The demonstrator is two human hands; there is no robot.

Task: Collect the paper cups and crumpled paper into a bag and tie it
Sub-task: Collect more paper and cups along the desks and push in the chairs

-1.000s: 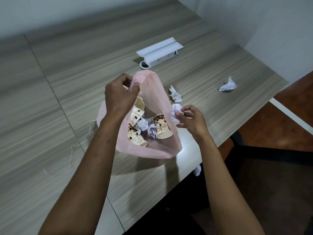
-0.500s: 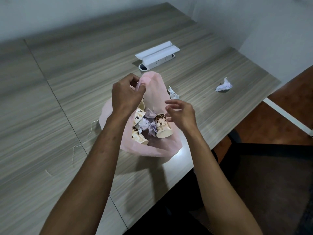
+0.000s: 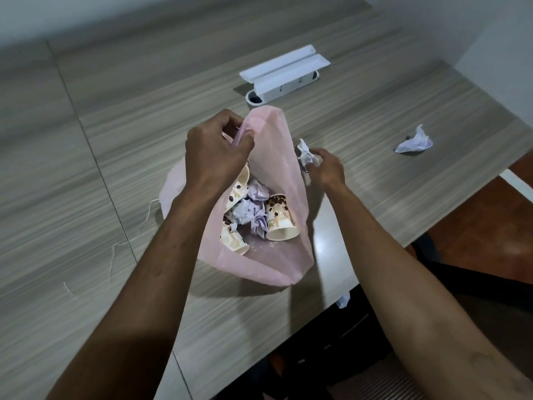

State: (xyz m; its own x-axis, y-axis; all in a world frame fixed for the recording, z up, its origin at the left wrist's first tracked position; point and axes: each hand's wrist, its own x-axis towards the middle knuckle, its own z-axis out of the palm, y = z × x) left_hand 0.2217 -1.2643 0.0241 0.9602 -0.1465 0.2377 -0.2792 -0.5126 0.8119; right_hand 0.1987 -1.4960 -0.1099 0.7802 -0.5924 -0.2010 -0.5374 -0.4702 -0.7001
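Note:
A pink plastic bag stands open on the wooden table. My left hand pinches its rim and holds the mouth up. Inside lie several paper cups printed with coffee beans and crumpled paper balls. Just right of the bag, my right hand grips a crumpled paper on the table. Another crumpled paper lies farther right, near the table's edge.
A white power strip box with an open lid sits behind the bag. Thin string pieces lie on the table at the left. A paper scrap lies on the floor below the table edge, beside a dark chair.
My right hand dropped a paper ball into the bag, then moved out to the right and took hold of the crumpled paper beside the bag. My left hand kept holding the rim.

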